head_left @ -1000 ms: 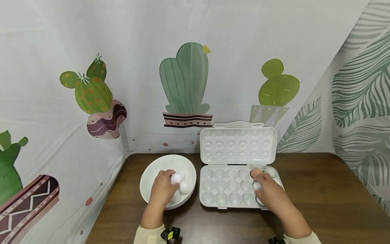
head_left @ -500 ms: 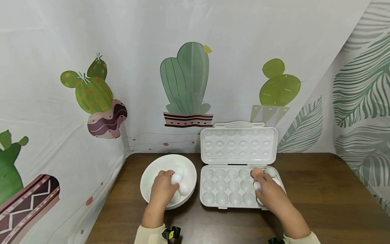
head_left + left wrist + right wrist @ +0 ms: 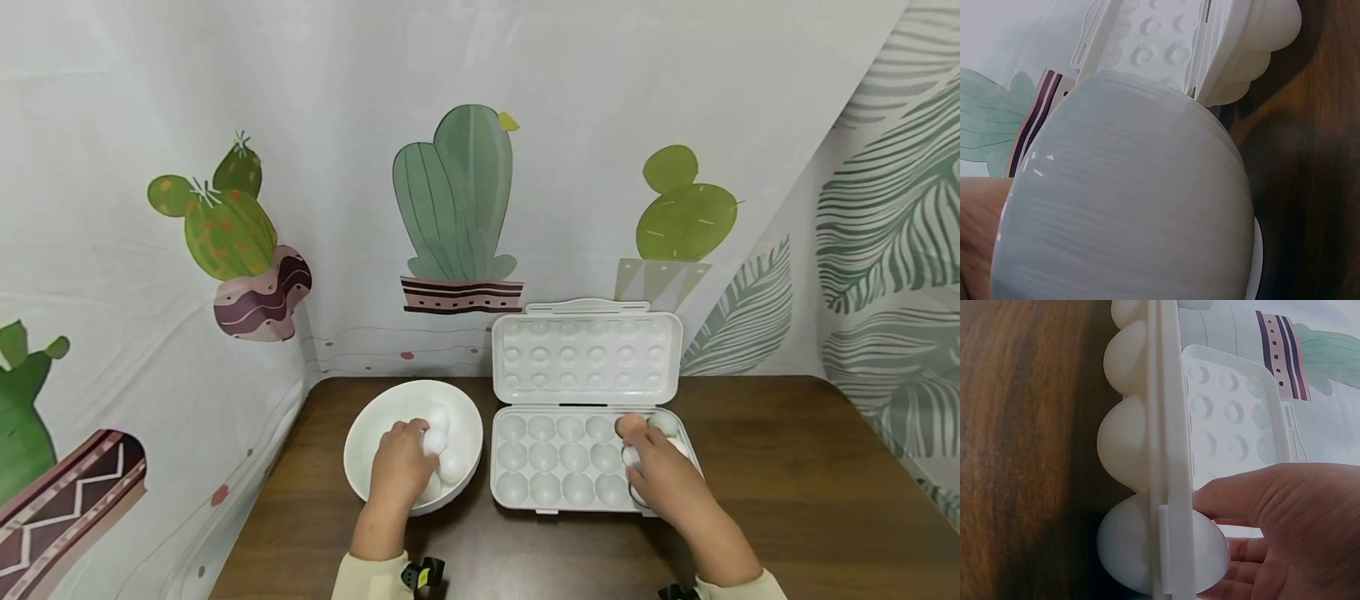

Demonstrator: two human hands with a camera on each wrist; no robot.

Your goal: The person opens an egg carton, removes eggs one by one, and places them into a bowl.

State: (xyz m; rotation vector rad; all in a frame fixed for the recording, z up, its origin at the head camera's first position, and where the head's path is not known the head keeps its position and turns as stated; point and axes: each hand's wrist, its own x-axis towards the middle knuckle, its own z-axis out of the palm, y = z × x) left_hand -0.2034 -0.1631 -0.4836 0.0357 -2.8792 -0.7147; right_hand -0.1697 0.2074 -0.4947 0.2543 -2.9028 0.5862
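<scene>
A white bowl (image 3: 367, 417) stands on the left with several white eggs in it. My left hand (image 3: 399, 462) reaches into it, thumb and fingers pinching a white egg (image 3: 433, 441). In the left wrist view the outside of the bowl (image 3: 1129, 187) hides most of that hand. My right hand (image 3: 667, 471) is over the right end of the white egg box (image 3: 525, 504). Its thumb and fingers hold a white egg (image 3: 631, 456) at a cup. Touching its fingers is a brown egg (image 3: 632, 424) in the back row; other eggs lie partly under the hand.
The box's lid (image 3: 585, 358) stands open against the cactus-print cloth (image 3: 337, 208). Beside the right fingers sits a pale greenish egg (image 3: 663, 422) in the back corner cup. Bowl and box stand close together on the brown wooden table (image 3: 787, 467).
My left hand has shifted slightly left, and the eggs in the bowl have moved a little. My right hand stays nearly still over the box.
</scene>
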